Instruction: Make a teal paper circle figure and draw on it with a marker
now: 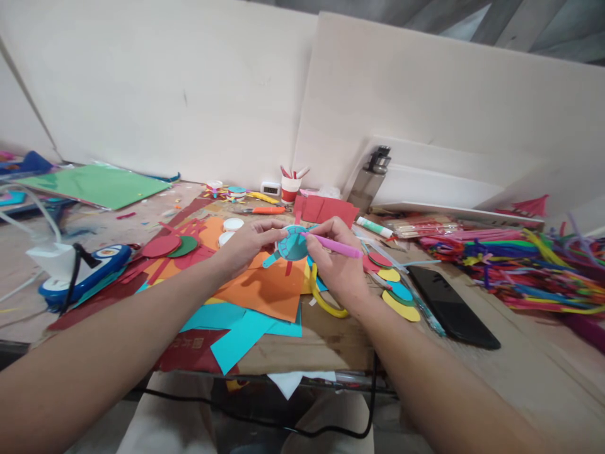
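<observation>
My left hand [255, 243] is closed on the edge of a round blue paper cutout [297, 249] with short strips sticking out and dark lines drawn along its rim. In my right hand [338, 271] is a pink marker pen [338, 245], its tip end against or very near the disc's face. Below the right hand lie scissors with a yellow handle [328, 309], partly hidden. Orange paper sheets [269, 290] and turquoise paper pieces [241, 340] lie under the hands.
At the left are red and green paper discs [183, 246] and a blue power strip [94, 277]. A phone [449, 306], yellow paper discs [401, 308] and pipe cleaners [529, 265] lie right. Behind stand a paper cup [290, 189], a bottle [371, 183] and a glue stick [373, 227].
</observation>
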Demonstrator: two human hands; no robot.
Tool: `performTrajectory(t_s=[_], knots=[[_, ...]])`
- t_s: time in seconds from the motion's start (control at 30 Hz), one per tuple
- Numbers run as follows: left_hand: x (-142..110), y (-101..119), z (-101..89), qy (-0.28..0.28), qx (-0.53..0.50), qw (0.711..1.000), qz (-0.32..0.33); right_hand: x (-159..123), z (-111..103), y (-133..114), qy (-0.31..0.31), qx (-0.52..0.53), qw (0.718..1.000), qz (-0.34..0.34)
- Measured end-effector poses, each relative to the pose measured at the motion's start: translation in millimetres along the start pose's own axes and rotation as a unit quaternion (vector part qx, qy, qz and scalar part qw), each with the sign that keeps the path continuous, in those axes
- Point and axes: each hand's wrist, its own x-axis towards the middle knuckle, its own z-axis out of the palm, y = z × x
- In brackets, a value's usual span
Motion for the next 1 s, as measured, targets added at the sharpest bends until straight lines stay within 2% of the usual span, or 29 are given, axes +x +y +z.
performTrajectory(t_s=[0.8, 1.0], knots=[[-0.6, 0.3, 0.6, -0.003, -0.007, 1.0, 0.0, -0.5, 1.9, 4.4, 0.018, 0.05, 0.998, 0.011], [-1.8, 3.9, 1.9, 0.005, -0.037, 0.999, -0.034, -1.4, 2.1, 4.8, 0.0, 0.048, 0.999, 0.004]])
